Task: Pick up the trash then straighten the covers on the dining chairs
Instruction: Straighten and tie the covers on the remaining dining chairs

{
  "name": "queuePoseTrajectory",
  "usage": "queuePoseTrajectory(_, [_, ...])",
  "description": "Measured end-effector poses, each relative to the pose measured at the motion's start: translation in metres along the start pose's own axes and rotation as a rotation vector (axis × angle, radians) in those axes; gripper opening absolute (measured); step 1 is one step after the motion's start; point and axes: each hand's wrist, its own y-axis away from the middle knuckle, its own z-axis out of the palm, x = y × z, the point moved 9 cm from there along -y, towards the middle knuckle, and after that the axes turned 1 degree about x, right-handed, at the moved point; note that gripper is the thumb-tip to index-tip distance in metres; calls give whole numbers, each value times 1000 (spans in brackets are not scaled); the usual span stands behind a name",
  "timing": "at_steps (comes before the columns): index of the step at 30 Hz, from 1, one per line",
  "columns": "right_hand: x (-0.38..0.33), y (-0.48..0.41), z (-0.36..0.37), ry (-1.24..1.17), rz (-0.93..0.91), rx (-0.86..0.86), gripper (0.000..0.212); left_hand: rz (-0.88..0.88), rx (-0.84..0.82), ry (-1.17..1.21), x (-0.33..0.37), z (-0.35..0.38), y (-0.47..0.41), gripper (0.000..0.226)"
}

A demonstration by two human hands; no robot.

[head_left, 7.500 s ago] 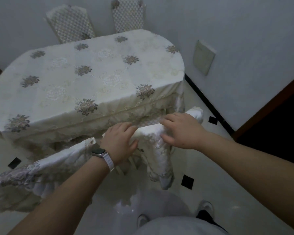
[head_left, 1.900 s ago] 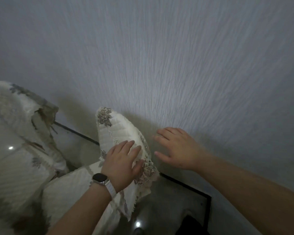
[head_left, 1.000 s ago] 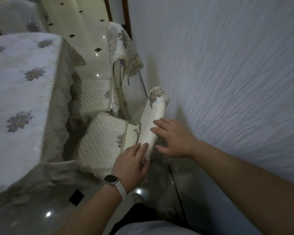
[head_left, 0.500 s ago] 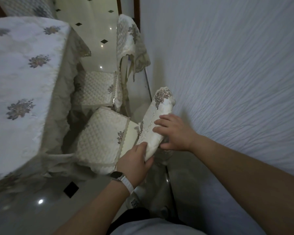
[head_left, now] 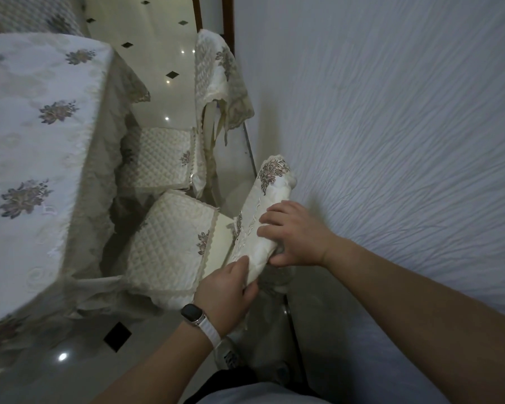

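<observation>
Both hands on the near chair's back cover (head_left: 270,211) by the wall: left hand (head_left: 226,290) pinches its lower end, right hand (head_left: 296,233) lies flat, fingers spread. No trash visible; far cover (head_left: 213,77) looks rumpled, likely left.

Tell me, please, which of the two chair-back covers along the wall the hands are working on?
The nearer chair-back cover: the left hand and right hand both rest on it, while the farther chair-back cover hangs untouched.

Quilted, embroidered cloth chair covers (head_left: 169,249) beside a glossy tiled floor (head_left: 164,91) and a rough, matt textured wall (head_left: 391,112).
</observation>
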Motion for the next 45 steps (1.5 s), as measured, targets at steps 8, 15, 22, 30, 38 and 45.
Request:
queuePoseTrajectory(8, [-1, -45, -4, -36, 6, 7, 60, -28, 106, -40, -31, -39, -13, 47])
queuePoseTrajectory(15, [11, -70, -2, -83, -8, 5, 68, -7, 142, -16, -46, -58, -21, 43])
queuePoseTrajectory(22, [29, -84, -12, -84, -63, 36, 69, 7, 141, -16, -50, -62, -25, 43])
queuePoseTrajectory(30, [54, -98, -16, -97, -117, 16, 67, -48, 144, -28, -40, -56, -48, 42])
queuePoseTrajectory(38, [82, -111, -26, -120, -136, -42, 69, -118, 144, -14, -31, -44, -74, 46])
queuePoseTrajectory(45, [82, -137, -31, -148, -210, -12, 64, -224, 180, 8, -49, -56, -80, 46])
